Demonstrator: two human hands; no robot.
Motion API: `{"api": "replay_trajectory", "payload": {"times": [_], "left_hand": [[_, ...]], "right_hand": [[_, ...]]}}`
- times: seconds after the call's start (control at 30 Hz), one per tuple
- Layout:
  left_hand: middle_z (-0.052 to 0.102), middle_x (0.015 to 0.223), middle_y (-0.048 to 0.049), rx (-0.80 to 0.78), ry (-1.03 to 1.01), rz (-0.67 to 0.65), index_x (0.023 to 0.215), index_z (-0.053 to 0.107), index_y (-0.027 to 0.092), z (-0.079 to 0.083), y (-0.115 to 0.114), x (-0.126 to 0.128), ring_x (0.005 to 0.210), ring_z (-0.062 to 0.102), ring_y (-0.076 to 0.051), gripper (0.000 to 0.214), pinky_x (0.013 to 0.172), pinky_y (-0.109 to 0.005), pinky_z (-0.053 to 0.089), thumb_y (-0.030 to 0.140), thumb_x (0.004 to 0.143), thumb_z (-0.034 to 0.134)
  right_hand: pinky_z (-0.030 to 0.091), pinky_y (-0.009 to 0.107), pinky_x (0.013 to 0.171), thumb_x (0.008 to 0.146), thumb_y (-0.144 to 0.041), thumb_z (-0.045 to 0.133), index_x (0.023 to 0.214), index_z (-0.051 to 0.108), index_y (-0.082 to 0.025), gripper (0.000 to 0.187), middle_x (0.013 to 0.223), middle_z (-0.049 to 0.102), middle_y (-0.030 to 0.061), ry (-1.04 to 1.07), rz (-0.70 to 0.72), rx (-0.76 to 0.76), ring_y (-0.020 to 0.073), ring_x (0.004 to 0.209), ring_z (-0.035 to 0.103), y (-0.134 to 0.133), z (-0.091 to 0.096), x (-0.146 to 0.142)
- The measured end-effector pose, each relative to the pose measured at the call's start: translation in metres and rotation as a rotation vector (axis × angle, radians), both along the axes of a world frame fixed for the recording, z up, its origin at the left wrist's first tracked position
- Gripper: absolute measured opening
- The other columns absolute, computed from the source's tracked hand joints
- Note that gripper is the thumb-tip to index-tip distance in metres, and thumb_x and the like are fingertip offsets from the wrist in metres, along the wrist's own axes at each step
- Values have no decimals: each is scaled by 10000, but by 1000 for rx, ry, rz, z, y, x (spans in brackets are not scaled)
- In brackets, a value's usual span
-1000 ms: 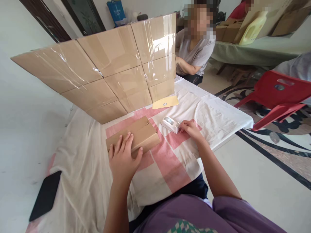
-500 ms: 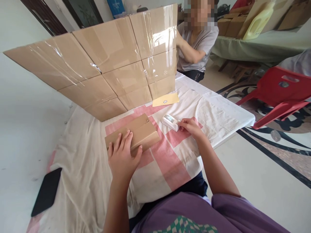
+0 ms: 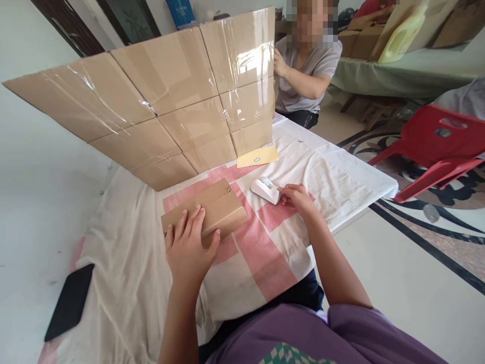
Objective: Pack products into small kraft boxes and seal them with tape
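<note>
My left hand (image 3: pixel 188 246) lies flat, fingers spread, on the near end of a small brown cardboard box (image 3: pixel 212 205) that rests on the pink-and-white cloth of the table (image 3: pixel 341 172). My right hand (image 3: pixel 297 198) is pinched at the end of a small white label printer (image 3: pixel 265 189), its fingertips closed on a little strip coming out of it. The box and the printer sit side by side, a short gap apart.
A tall screen of taped cardboard panels (image 3: pixel 170 101) stands across the back of the table. A yellow envelope (image 3: pixel 257 156) lies at its foot. A black phone (image 3: pixel 68 302) lies at the left. A person (image 3: pixel 306 71) sits behind; a red chair (image 3: pixel 439 146) stands right.
My hands have hardly moved. The person behind the screen has raised a hand to the screen's right edge.
</note>
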State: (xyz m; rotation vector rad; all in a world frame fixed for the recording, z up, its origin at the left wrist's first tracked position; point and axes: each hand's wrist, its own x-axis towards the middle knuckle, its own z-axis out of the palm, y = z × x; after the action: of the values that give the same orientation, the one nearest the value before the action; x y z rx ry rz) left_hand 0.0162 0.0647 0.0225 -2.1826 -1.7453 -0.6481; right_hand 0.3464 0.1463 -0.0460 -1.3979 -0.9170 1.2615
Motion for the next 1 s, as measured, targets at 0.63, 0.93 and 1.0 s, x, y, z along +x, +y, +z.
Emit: {"api": "replay_trajectory", "payload": {"times": [0.63, 0.93, 1.0], "left_hand": [[559, 1542, -47, -28, -38, 5, 1495, 499, 240, 2, -1, 2, 1489, 442, -330, 565, 1262, -509, 228, 427, 964, 527], [538, 1559, -44, -62, -36, 6, 1489, 506, 220, 4, -2, 0, 1497, 431, -336, 558, 1256, -520, 241, 427, 971, 508], [538, 1559, -50, -56, -32, -5, 1490, 505, 210, 3, -2, -2, 1495, 430, -342, 561, 1249, -532, 248, 427, 973, 496]], "right_hand": [[439, 291, 744, 783, -407, 700, 659, 579, -214, 259, 668, 636, -8, -131, 235, 115, 158, 715, 575, -5, -6, 15], [433, 265, 703, 764, -376, 677, 669, 574, -209, 219, 661, 634, -13, -214, 251, 87, 148, 700, 573, -4, -8, 17], [435, 257, 702, 755, -355, 655, 661, 571, -207, 195, 665, 642, -14, -243, 251, 82, 144, 703, 581, -6, -6, 17]]}}
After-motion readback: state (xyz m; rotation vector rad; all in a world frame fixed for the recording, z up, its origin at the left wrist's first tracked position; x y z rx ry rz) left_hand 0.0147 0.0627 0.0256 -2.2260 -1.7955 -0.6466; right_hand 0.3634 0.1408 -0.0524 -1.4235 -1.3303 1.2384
